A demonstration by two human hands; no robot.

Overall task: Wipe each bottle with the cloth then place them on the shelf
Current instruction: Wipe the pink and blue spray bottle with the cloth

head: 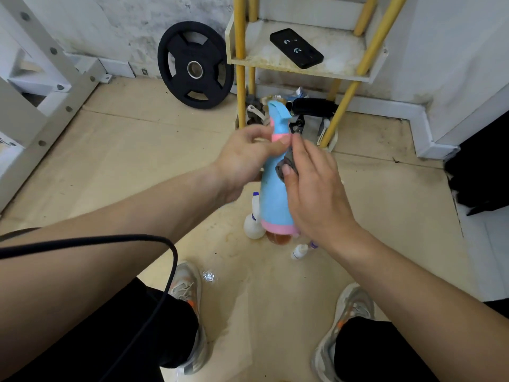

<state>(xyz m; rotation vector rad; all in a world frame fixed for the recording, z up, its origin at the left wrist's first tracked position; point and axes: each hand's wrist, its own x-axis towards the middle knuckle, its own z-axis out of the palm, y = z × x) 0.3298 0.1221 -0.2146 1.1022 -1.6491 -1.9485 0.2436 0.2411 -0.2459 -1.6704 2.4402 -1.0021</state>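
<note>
Left hand, right hand, cloth on bottle

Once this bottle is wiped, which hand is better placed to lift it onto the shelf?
Probably left: the left hand grips the blue bottle at its neck; the right hand holds the cloth against it.

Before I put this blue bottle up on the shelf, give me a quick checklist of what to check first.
1. Left hand grips the blue bottle near its neck: ok.
2. Right hand holds the grey cloth against it: ok.
3. Bottle wiped all round: cannot tell.
4. Shelf has bare room beside the black phone: ok.
5. White spray bottle and small white bottle off the floor: not ok.
</note>
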